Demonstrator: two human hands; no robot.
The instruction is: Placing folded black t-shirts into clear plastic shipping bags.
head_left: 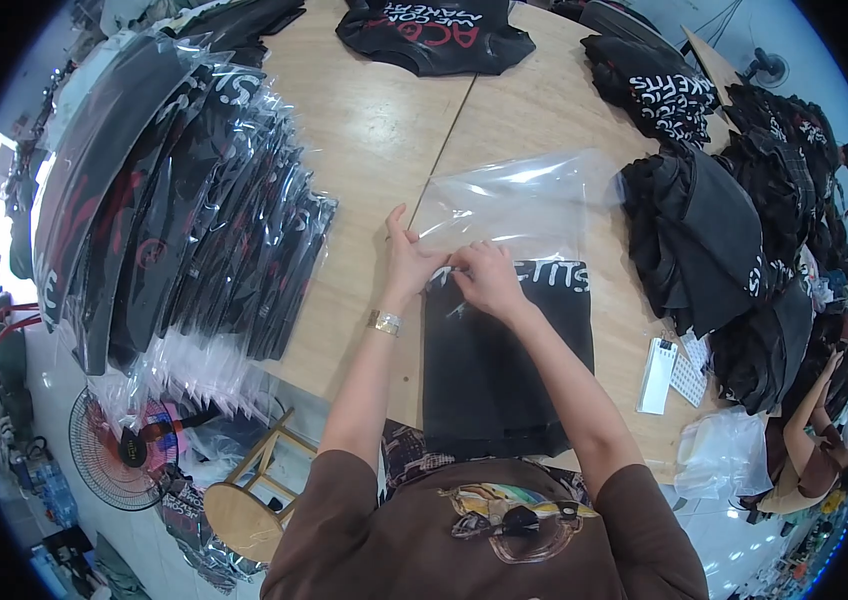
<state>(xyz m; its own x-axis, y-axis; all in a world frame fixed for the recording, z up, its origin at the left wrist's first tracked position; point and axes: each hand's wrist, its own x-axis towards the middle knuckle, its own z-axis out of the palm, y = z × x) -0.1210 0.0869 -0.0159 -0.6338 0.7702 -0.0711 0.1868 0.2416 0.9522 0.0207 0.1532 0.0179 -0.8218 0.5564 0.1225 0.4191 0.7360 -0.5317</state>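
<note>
A folded black garment (504,370) with white lettering along its far edge lies on the table before me. Just beyond it a clear plastic bag (519,205) is spread flat, its near edge meeting the garment's far edge. My left hand (414,262) is at the bag's near left corner, pinching the plastic, with one finger raised. Close beside it, my right hand (489,280) has its fingers bent and pressed together at the same edge, over the garment's lettering. The fingertips of both hands are partly hidden.
Bagged black garments (194,210) form a large fanned stack on the left. Heaps of unbagged black garments (699,235) line the right, near a white box (657,376) and a pile of clear bags (719,455). A fan (129,445) and wooden stool (249,515) stand lower left. Another person's arm (812,400) shows at right.
</note>
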